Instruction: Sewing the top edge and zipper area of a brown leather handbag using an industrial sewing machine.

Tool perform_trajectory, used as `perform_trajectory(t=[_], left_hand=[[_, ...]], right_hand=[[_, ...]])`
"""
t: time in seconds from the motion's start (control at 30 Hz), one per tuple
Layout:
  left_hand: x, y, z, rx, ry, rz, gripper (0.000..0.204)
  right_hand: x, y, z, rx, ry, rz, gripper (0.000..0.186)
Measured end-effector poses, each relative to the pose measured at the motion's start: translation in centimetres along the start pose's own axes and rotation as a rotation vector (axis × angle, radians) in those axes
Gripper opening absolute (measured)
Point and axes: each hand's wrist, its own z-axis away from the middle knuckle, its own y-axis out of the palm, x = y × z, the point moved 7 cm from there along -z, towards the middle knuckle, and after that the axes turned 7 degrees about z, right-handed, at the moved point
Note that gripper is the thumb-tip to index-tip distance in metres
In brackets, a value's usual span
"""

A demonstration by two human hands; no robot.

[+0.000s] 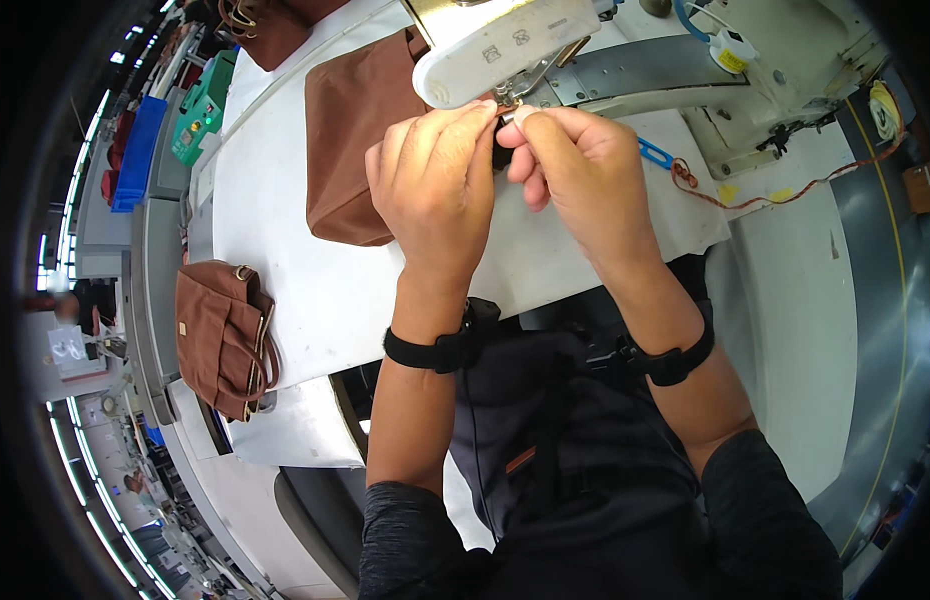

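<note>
Tabletop [285, 310]: white, brown fabric [350, 150] left of the sewing machine [505, 60]
Left hand [430, 170], right hand [595, 175]: fingers [477, 118] pinched, can't tell on what
Machine: accidental start could nick someone lol

1. left hand [430, 185] and right hand [590, 175] up at the sewing machine [500, 62], right one pinching some tiny piece [506, 118]
2. brown fabric [347, 150] partly under the left hand
3. brown bag [220, 335] way off left
</note>
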Motion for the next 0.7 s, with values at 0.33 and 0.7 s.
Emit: perform_trajectory(t=[0.33, 0.7], left_hand=[[-0.4, -0.1, -0.2, 0.009, 0.002, -0.013, 0.013], [-0.6, 0.0, -0.1, 0.019, -0.006, -0.04, 0.013]], right_hand=[[2.8, -1.7, -2.7, 0.06, -0.137, 0.145, 0.025], [2.8, -1.1, -2.8, 0.081, -0.185, 0.234, 0.023]])
